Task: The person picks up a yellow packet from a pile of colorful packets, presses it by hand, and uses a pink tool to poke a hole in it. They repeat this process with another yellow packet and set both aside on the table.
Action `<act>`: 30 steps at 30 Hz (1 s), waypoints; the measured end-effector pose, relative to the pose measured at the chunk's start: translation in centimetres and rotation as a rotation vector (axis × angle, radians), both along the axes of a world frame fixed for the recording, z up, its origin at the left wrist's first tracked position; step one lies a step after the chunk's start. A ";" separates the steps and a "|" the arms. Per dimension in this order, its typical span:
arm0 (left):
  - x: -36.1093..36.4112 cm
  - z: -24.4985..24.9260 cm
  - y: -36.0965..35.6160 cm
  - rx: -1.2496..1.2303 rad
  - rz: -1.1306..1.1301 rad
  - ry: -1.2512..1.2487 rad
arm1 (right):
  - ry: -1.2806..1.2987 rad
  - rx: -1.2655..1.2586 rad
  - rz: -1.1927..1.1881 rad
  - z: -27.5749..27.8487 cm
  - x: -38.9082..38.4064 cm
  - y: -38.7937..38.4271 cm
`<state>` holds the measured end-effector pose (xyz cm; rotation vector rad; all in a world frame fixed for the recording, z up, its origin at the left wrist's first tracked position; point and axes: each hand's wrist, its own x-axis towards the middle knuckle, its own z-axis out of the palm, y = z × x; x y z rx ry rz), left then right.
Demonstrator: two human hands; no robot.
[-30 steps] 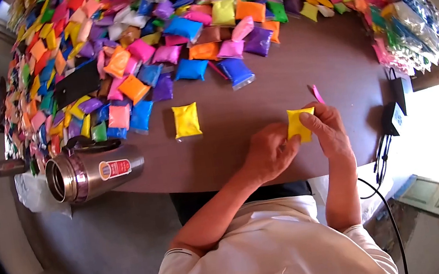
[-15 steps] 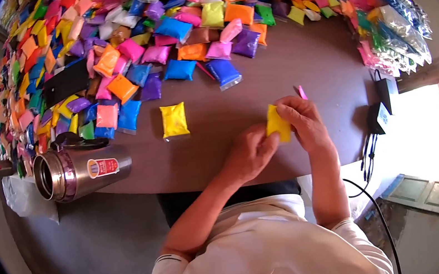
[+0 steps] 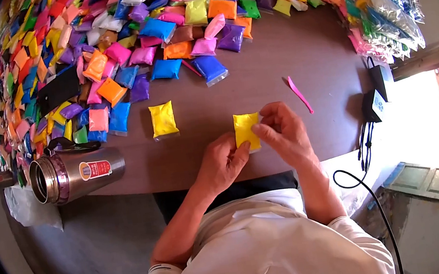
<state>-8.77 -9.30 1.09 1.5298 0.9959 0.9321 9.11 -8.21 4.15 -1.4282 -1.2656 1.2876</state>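
A small yellow packet [image 3: 247, 128], a clear plastic bag with soft yellow filling, is held up over the near part of the table. My left hand [image 3: 218, 162] pinches its lower left side, thumb on the front. At its right edge is my right hand [image 3: 286, 134], fingers curled and thumb pressed on the packet's face. Another yellow packet [image 3: 163, 119] lies flat on the table to the left. Beyond my right hand lies a pink plastic modelling tool [image 3: 299, 95].
A heap of packets in many colours [image 3: 159, 30] covers the far and left table [image 3: 308, 51]. A steel flask [image 3: 95, 171] lies on its side at the left edge, near a black flat object [image 3: 59, 91]. Black adapters [image 3: 375, 106] with cables sit at the right edge.
Both hands have moved left with the yellow packet, whose broad face now shows. The pink tool, mostly hidden by my right hand before, is now in full view.
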 end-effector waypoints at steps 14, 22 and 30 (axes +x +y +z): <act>1.1 -1.2 -0.3 0.245 0.071 0.133 | -0.441 0.078 0.098 -0.4 -0.9 -0.7; 0.2 -0.8 -0.2 0.125 0.033 -0.003 | 0.424 -0.171 0.012 -1.6 1.6 0.1; 0.3 -0.5 -0.2 0.125 0.036 0.005 | 0.567 -0.225 0.015 -2.1 2.1 -0.1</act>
